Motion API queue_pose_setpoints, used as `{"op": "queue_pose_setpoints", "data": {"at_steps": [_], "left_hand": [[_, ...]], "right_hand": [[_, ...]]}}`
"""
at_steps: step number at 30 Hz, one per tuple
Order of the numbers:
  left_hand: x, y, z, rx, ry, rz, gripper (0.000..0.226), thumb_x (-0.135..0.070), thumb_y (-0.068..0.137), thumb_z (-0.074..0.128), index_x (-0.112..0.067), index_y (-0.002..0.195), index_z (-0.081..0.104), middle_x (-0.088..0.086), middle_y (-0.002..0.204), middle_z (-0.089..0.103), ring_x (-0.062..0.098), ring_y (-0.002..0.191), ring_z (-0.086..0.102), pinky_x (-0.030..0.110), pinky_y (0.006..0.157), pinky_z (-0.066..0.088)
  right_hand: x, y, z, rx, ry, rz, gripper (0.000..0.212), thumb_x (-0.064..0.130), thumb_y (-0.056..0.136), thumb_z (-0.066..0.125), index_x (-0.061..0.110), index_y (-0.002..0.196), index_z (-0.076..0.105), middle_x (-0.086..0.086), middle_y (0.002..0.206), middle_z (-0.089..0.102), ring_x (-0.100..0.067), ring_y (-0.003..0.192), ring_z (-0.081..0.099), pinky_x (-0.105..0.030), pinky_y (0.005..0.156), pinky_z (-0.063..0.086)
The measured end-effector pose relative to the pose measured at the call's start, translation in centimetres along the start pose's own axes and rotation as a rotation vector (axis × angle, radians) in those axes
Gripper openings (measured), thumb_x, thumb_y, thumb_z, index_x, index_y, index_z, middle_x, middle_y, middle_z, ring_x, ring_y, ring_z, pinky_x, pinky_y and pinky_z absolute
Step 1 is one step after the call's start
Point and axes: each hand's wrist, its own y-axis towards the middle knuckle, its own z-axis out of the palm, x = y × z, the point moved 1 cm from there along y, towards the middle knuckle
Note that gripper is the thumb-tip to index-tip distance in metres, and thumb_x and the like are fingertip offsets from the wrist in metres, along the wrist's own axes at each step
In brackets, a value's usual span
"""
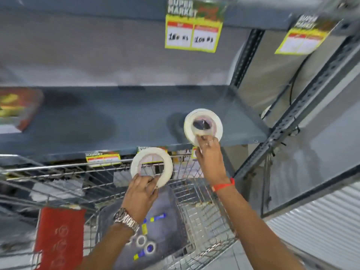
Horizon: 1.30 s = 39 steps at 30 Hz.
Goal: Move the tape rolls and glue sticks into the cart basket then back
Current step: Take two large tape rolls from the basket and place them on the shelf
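Observation:
My right hand (pixel 209 154) pinches a large white tape roll (pixel 202 125) by its near rim, holding it tilted over the right part of the grey shelf (pixel 97 121). My left hand (pixel 141 192) grips a second large white tape roll (pixel 151 166) at its lower edge, above the front rim of the wire cart basket (pixel 194 207). Down in the basket lie two small tape rolls (pixel 141 240) (pixel 150 248) and three blue-and-yellow glue sticks (pixel 157 217) (pixel 144 227) (pixel 140 254) on a grey liner.
A perforated metal upright (pixel 296 115) bounds the shelf on the right. Yellow price tags (pixel 193 34) hang from the shelf above and along the front edge. A red and yellow package (pixel 17 108) lies at the shelf's left. The cart has a red flap (pixel 58 236).

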Motion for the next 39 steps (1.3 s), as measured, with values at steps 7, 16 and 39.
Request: {"op": "queue_pose_setpoints", "data": {"at_steps": [7, 16, 39], "left_hand": [[-1.2, 5.1, -0.9, 0.076, 0.038, 0.008, 0.040, -0.028, 0.077, 0.041, -0.010, 0.100, 0.069, 0.006, 0.080, 0.070, 0.026, 0.074, 0.068, 0.041, 0.097, 0.038], [-1.8, 9.6, -1.5, 0.086, 0.084, 0.037, 0.039, -0.029, 0.078, 0.045, -0.009, 0.101, 0.069, 0.006, 0.077, 0.069, 0.024, 0.069, 0.067, 0.055, 0.086, 0.050], [-8.0, 21.5, 2.7, 0.350, 0.020, 0.115, 0.042, -0.017, 0.095, 0.043, -0.017, 0.137, 0.037, 0.007, 0.133, 0.047, 0.025, 0.128, 0.038, 0.048, 0.117, -0.001]], "right_hand": [[-1.0, 5.2, 0.1, 0.128, -0.127, -0.008, 0.053, -0.010, 0.082, 0.047, 0.000, 0.133, 0.042, -0.026, 0.130, 0.047, -0.042, 0.119, 0.041, -0.049, 0.102, 0.042], [-1.4, 5.7, 1.4, 0.190, -0.196, -0.007, 0.044, -0.002, 0.086, 0.048, 0.001, 0.130, 0.044, -0.025, 0.126, 0.050, -0.041, 0.114, 0.045, -0.046, 0.103, 0.038], [-10.2, 1.2, 2.1, 0.300, -0.196, 0.236, 0.083, 0.063, 0.089, 0.031, 0.013, 0.148, 0.001, -0.008, 0.159, 0.001, -0.024, 0.147, -0.004, -0.057, 0.116, 0.001]]}}
